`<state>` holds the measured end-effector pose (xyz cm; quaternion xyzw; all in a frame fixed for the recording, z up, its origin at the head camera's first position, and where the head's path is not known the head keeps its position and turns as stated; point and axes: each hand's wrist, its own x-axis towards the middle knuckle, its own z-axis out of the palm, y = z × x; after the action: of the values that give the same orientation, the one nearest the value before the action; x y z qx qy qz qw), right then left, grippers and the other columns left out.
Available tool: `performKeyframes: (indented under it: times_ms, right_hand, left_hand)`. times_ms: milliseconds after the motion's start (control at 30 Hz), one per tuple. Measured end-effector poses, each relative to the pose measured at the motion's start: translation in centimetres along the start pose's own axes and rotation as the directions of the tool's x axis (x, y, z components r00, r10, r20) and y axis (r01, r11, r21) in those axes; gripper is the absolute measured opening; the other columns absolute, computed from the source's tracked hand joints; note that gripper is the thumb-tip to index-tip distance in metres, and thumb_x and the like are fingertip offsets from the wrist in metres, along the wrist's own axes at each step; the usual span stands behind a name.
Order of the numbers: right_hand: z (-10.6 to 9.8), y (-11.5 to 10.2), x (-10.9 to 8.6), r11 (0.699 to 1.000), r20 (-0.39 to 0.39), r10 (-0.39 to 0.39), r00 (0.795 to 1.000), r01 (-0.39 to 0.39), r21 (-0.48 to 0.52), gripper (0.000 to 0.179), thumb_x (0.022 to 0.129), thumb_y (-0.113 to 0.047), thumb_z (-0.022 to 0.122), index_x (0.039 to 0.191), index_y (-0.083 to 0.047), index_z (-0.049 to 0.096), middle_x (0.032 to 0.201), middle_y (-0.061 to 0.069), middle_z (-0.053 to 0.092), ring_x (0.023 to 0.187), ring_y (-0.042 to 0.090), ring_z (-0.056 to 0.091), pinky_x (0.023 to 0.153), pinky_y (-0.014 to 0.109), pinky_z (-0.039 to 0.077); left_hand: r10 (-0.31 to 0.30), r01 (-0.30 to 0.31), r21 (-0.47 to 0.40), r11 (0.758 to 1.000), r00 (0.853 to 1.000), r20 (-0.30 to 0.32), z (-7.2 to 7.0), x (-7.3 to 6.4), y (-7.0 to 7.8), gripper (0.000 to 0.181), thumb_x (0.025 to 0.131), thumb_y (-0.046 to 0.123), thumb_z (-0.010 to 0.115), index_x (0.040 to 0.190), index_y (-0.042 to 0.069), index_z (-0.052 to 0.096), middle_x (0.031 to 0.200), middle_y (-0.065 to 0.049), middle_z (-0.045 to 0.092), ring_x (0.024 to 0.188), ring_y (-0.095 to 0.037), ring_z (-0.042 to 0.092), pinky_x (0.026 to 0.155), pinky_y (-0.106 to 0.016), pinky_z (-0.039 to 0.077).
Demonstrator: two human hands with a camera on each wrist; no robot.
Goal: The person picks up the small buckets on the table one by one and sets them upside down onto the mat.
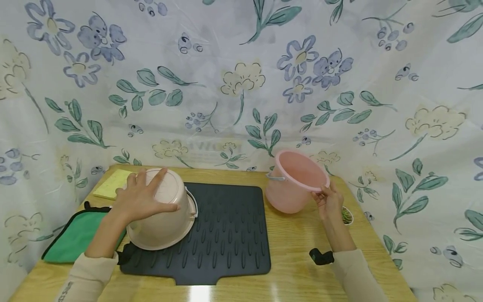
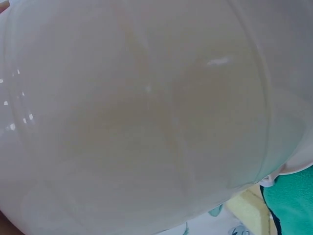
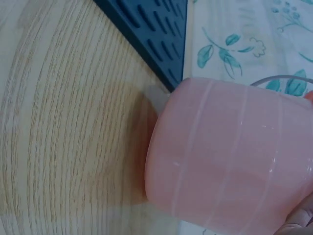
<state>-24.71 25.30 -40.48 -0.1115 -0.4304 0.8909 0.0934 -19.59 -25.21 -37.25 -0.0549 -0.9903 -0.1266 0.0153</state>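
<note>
Bucket (image 1: 164, 226) upside-down under left hand (image 1: 141, 199); pink bucket (image 1: 282, 195) in right hand (image 1: 329, 202).

**Bright head view, duller wrist views**

Head view: brightly and evenly lit; light source cannot be told. White glare is thrown onto the tabletop (image 1: 241, 293) below the black mat (image 1: 226, 235), with a fainter streak to its right. Left wrist view: dim and soft; the beige bucket (image 2: 146, 127) is rendered greyish, small white highlights being dotted along one side. Right wrist view: muted; soft shadow is cast on the tabletop beside the pink bucket (image 3: 225, 156). Wood grain is bowed towards the left edge.
</note>
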Motion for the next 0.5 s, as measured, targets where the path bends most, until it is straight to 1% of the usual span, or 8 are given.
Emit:
performKeyframes:
  times_ms: [167,367,500]
  right_hand:
    - [-0.02,0.03,-0.16,0.998,0.012,0.016,1.000,-0.017,0.065,0.064,0.102,0.005,0.036,0.160,-0.009,0.013,0.075,0.005,0.059,0.050,0.014,0.058,0.054,0.020,0.055]
    - [0.02,-0.06,-0.50,0.996,0.032,0.009,0.999,-0.012,0.092,0.059,0.102,0.005,0.036,0.158,-0.004,0.019,0.067,0.005,0.059,0.050,0.014,0.059,0.053,0.021,0.055]
    - [0.09,-0.11,-0.84,0.994,0.040,0.006,0.999,-0.010,0.106,0.059,0.102,0.004,0.037,0.158,-0.003,0.020,0.069,0.006,0.059,0.051,0.013,0.059,0.053,0.021,0.055]
  left_hand:
    - [-0.009,0.009,0.003,1.000,1.000,0.011,0.10,0.17,-0.10,0.124,0.067,0.086,0.061,0.160,0.019,0.017,0.154,-0.037,0.013,0.135,-0.061,0.017,0.081,-0.080,0.032]
    - [-0.012,0.013,-0.001,1.000,1.000,0.022,-0.01,0.26,-0.06,0.124,0.067,0.086,0.061,0.160,0.018,0.017,0.154,-0.038,0.012,0.134,-0.062,0.017,0.081,-0.081,0.031]
    - [-0.012,0.012,-0.005,1.000,1.000,0.026,-0.01,0.46,-0.06,0.124,0.067,0.086,0.061,0.160,0.017,0.017,0.154,-0.038,0.013,0.134,-0.062,0.017,0.081,-0.083,0.030]
